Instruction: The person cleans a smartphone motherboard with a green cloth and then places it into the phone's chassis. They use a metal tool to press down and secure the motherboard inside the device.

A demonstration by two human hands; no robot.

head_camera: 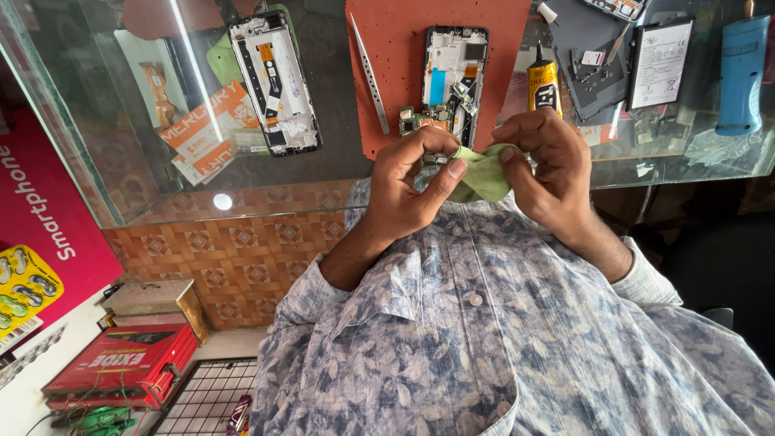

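Green cloth (482, 172) pinched between both hands, above the glass counter (339, 161) edge.
Left hand (408, 190) and right hand (545, 161) each clenched on the cloth (close to the chest); opened phone frame (454, 73) on orange mat (395, 48), tweezers (370, 73) beside.

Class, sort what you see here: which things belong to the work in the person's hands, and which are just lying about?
In hand:
left hand
right hand
green cloth, pinched between both

Lying about:
opened phone on the orange mat
tweezers
glue tube
second phone frame
battery
blue tool
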